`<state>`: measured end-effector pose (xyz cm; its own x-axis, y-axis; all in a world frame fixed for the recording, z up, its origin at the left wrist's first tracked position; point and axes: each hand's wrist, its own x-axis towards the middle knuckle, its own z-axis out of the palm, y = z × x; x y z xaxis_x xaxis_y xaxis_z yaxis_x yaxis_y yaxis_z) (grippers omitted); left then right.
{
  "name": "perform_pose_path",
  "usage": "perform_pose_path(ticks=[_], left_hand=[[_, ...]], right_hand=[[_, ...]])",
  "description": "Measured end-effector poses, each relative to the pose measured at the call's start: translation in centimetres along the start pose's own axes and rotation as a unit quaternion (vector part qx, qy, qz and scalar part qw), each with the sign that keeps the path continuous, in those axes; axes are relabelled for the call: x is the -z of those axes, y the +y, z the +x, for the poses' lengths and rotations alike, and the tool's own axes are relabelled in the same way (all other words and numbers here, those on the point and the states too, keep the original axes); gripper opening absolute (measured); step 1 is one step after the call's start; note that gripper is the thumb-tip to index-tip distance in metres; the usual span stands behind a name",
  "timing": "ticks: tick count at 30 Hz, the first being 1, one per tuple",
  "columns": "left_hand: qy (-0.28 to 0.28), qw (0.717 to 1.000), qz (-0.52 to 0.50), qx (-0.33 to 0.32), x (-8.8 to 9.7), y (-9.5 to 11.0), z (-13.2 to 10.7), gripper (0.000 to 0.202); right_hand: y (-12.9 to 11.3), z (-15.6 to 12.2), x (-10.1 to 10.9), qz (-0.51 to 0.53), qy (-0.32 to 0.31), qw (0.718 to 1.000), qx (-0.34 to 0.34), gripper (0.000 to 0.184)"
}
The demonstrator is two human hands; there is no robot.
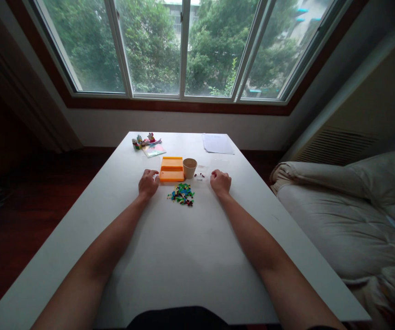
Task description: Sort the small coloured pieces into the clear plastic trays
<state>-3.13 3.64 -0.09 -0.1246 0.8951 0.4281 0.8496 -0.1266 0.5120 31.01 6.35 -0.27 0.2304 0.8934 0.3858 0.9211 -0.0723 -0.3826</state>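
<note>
My left hand (148, 184) rests on the white table, just left of an orange plastic tray (171, 168). Its fingers are loosely bent, with a small gap by the thumb, and nothing shows in it. On the right, my right hand (221, 182) lies with its fingers curled in, and no object shows in it. Between my hands is a loose pile of small coloured pieces (181, 194), mostly green, blue and yellow, with dark red ones at its near edge. Against the tray's right side stands a brown paper cup (189, 168). A few tiny dark pieces (200, 175) lie right of the cup.
Small colourful figurines (142, 141) and a shiny pastel sheet (154, 150) lie at the table's far left. White papers (218, 143) are at the far right. A cushioned sofa (338, 220) stands right of the table (183, 256). Windows (183, 50) rise beyond it.
</note>
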Motion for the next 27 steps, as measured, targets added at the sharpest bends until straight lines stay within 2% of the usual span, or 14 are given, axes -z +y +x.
perform_pose_path(ticks=[6, 22, 27], left_hand=[[-0.03, 0.999, 0.019, 0.034, -0.5, -0.5, 0.1, 0.031], [-0.061, 0.997, 0.021, -0.041, -1.0, -0.8, 0.3, 0.037], [-0.069, 0.996, 0.024, -0.043, -0.8, -0.6, 0.2, 0.037]], right_hand=[[0.0, 0.1, -0.2, 0.016, -0.007, 1.0, 0.009, 0.023], [0.0, -0.4, -0.9, 0.052, -0.023, 0.997, 0.056, 0.027], [-0.4, -0.9, -0.9, 0.04, -0.015, 0.996, 0.078, 0.027]])
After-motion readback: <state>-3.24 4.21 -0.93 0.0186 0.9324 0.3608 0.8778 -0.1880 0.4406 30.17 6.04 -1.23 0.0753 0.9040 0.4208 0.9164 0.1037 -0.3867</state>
